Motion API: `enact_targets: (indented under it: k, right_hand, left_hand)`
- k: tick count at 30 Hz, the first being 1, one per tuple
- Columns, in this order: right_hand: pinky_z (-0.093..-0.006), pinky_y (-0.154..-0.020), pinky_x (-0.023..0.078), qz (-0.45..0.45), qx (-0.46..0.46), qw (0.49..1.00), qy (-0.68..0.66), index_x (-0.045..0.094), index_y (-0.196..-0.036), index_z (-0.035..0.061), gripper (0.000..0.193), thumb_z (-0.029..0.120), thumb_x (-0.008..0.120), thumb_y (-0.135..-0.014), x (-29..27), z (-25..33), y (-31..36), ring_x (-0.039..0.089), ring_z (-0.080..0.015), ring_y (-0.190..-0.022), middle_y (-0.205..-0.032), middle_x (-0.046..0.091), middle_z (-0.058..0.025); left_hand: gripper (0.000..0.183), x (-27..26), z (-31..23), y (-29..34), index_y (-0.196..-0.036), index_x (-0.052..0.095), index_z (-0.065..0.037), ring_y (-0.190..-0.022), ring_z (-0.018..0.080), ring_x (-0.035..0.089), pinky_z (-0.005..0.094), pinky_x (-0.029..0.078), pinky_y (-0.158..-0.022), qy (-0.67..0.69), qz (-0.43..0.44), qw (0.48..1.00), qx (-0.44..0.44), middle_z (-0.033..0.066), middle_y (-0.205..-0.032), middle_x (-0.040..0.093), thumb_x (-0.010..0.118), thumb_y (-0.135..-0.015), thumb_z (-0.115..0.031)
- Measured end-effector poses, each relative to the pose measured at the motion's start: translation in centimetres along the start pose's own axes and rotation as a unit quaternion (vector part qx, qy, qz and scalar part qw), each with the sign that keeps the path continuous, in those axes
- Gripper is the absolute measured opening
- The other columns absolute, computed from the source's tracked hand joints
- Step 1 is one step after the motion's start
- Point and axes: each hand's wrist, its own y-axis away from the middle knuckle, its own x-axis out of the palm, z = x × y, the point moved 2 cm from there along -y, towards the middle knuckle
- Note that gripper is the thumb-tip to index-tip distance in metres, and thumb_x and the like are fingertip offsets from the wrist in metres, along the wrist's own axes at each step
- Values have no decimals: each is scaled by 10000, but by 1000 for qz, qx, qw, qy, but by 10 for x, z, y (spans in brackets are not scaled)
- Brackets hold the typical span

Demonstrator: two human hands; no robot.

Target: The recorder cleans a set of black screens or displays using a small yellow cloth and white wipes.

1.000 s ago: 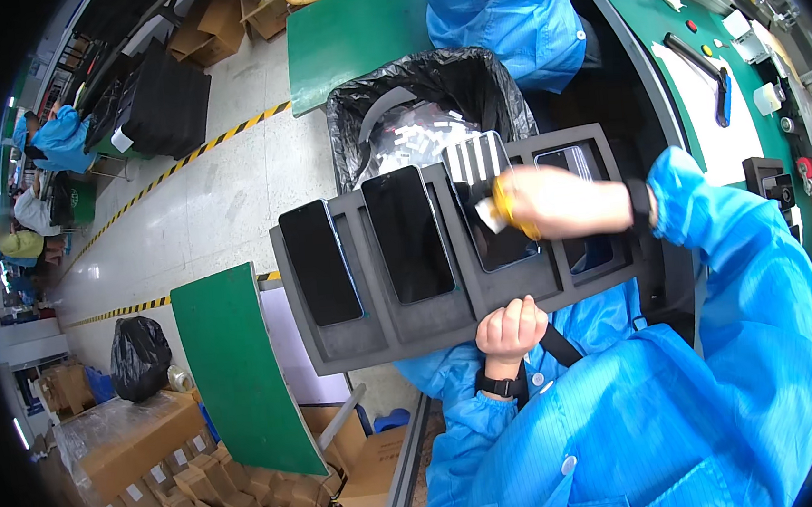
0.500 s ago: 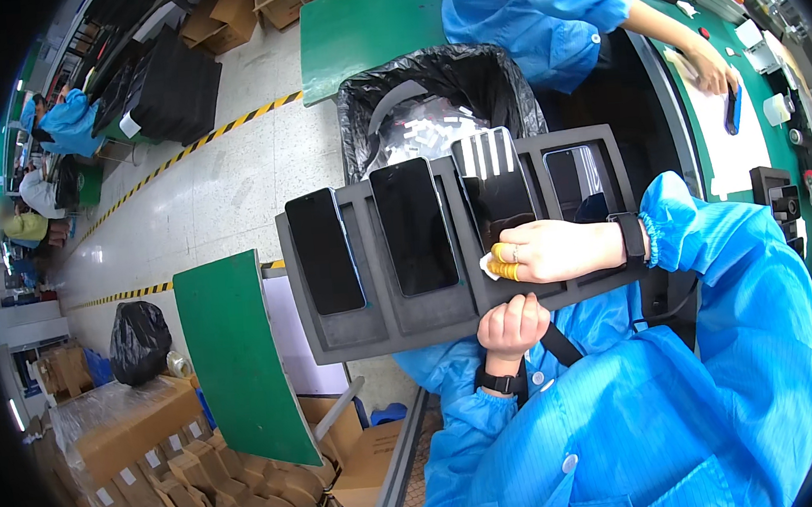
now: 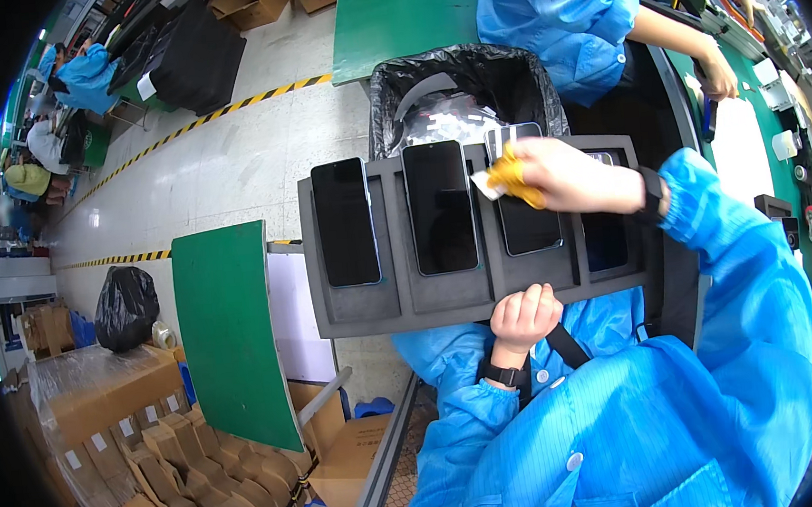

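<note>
Just beyond the striped front of a worker's blue smock (image 3: 666, 405), the left hand (image 3: 525, 316), a black watch at its wrist, closes its curled fingers on the near edge of a black foam tray (image 3: 363, 319). Four dark-screened smartphones lie side by side in the tray's slots: the leftmost phone (image 3: 344, 222), the second phone (image 3: 441, 208), the third phone (image 3: 530, 229) and the rightmost phone (image 3: 605, 243), which is partly hidden by the right forearm. Above the third phone, the right hand (image 3: 567, 174), with yellow finger covers (image 3: 514, 176), pinches a small white wipe (image 3: 489, 187) between closed fingers. The wipe sits over the third phone's left side; whether it touches the glass cannot be told.

To the left of the tray stands a green panel (image 3: 231, 334), with cardboard boxes (image 3: 103, 396) below and beyond it. Past the tray's far edge, a bin lined with a black bag (image 3: 382, 122) holds white scraps (image 3: 453, 121). At upper right, a co-worker in blue (image 3: 550, 23) reaches a hand (image 3: 718, 76) to a slim dark-blue object (image 3: 708, 120) of unclear kind, beside a white sheet (image 3: 741, 151) on a green bench. Black-and-yellow tape (image 3: 214, 121) crosses the pale floor toward distant workers (image 3: 90, 78).
</note>
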Motion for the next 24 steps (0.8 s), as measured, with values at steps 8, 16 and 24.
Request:
enact_targets:
  k: [8,16,24]
  right_hand:
    - [-422,-701,509,-1,-48,997,63,636,-960,-5,220,30,659,-744,43,10,-40,600,-359,-848,-894,600,-168]
    - [-415,-725,516,-11,-5,997,82,649,-1022,21,264,35,663,-758,29,0,-57,612,-339,-851,-898,616,-141]
    - [-405,-679,508,66,2,995,-79,597,-835,-8,102,85,590,-793,65,53,-64,586,-309,-758,-857,582,-161]
  left_hand:
    - [110,-1,-1,1,-864,658,-150,-714,132,560,264,485,-690,2,-1,1000,7,-25,-884,611,649,-779,-219]
    - [141,-1,0,2,-862,693,-143,-721,141,573,278,486,-664,5,-6,1000,11,-26,-861,634,639,-752,-215]
    - [134,-3,1,5,-849,689,-161,-715,129,568,272,479,-678,-9,-2,1000,12,-37,-861,631,627,-756,-235]
